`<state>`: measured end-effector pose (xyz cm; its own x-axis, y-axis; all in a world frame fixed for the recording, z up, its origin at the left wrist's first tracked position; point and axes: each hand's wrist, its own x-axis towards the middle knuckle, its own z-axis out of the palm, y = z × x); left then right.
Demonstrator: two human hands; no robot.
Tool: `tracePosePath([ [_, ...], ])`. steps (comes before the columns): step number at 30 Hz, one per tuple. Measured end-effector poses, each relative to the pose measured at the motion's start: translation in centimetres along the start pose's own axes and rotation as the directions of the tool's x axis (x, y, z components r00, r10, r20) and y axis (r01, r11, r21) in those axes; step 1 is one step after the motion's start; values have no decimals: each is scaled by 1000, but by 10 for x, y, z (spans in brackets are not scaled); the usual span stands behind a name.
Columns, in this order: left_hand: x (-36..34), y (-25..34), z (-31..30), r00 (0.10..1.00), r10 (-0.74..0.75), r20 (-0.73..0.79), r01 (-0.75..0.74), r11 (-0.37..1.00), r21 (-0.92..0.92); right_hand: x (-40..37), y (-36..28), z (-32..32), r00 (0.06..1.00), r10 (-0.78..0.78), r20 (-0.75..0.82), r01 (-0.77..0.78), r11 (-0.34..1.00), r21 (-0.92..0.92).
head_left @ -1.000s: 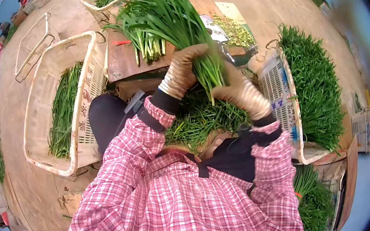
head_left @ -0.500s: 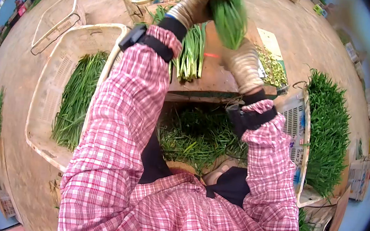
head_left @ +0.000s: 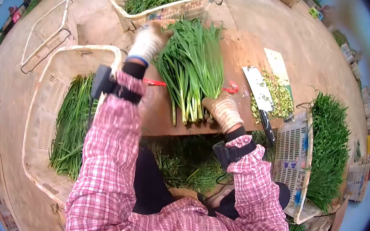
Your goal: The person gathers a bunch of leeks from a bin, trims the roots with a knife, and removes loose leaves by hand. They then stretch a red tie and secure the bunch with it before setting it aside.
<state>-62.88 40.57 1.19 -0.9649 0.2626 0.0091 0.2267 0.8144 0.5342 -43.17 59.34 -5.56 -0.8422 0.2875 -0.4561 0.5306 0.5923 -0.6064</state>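
A bundle of green chives [head_left: 190, 65] lies on a brown board, its pale stem ends toward me. A red strip [head_left: 154, 82] shows on both sides, passing under the bundle. My left hand [head_left: 150, 41], gloved, is at the upper left edge of the leaves; its fingers are blurred and partly hidden. At the lower right, my gloved right hand [head_left: 223, 110] has its fingers curled against the stems. To the right lies a broad-bladed knife [head_left: 258, 88] with a black handle, beside chopped stem bits [head_left: 277, 97].
A crate of chives [head_left: 39, 116] stands at my left, another crate [head_left: 291, 151] at my right, and a third crate [head_left: 160, 13] beyond the board [head_left: 244, 44]. Loose leaves [head_left: 192, 167] lie below the board. An upright wire-rimmed crate [head_left: 47, 31] stands far left.
The bunch that was held up in my hands now lies with the stalks on the board. My left hand has moved left and down, my right hand down to the stems. The knife is now uncovered.
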Motion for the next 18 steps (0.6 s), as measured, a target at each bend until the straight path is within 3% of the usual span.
tracePosePath([
  [1,-9,2,16,958,248,-144,-252,968,-6,-4,-4,2,997,3,-80,-4,1000,-15],
  [2,-17,9,41,835,474,-279,-487,873,24,-6,-7,4,987,7,-161,-12,1000,-28],
  [3,-31,22,63,727,651,-219,-680,726,-100,2,-3,11,968,-35,-250,-7,986,-166],
  [4,-48,36,81,575,797,-185,-814,532,-234,4,-5,7,986,-12,-165,-23,977,-213],
  [5,-71,51,86,495,848,-191,-869,485,-98,12,2,13,857,-449,-253,264,804,-533],
  [6,-86,59,85,414,892,-183,-903,427,37,16,7,19,571,-804,-169,395,449,-801],
  [7,-85,56,87,419,889,-184,-901,432,34,19,15,21,712,-683,-164,458,629,-629],
  [8,-83,50,91,500,866,-22,-866,500,-6,4,13,16,716,-679,-160,458,631,-626],
  [9,-80,43,97,557,818,143,-824,566,-29,-22,1,5,896,-417,-154,305,829,-469],
  [10,-76,32,108,547,833,85,-836,549,-2,-42,-9,-6,988,-121,-91,88,947,-308],
  [11,-80,31,104,532,842,93,-847,530,41,-50,-13,-14,996,-81,-35,60,915,-399],
  [12,-84,32,100,517,850,101,-856,510,82,-51,-2,-17,936,-328,-131,239,861,-450],
  [14,-79,32,109,507,857,87,-861,499,100,-57,-7,-34,958,-271,-92,250,950,-188],
  [15,-77,35,110,515,848,125,-857,504,110,-50,0,-36,957,-274,-92,254,949,-186],
  [16,-76,38,111,521,837,165,-853,508,117,-34,14,-33,829,-537,-157,451,807,-382],
  [17,-76,43,107,531,811,245,-847,517,125,-17,32,-28,639,-753,-154,568,597,-566],
  [18,-71,46,107,503,794,342,-862,487,139,19,51,-31,754,-656,24,588,659,-469],
])
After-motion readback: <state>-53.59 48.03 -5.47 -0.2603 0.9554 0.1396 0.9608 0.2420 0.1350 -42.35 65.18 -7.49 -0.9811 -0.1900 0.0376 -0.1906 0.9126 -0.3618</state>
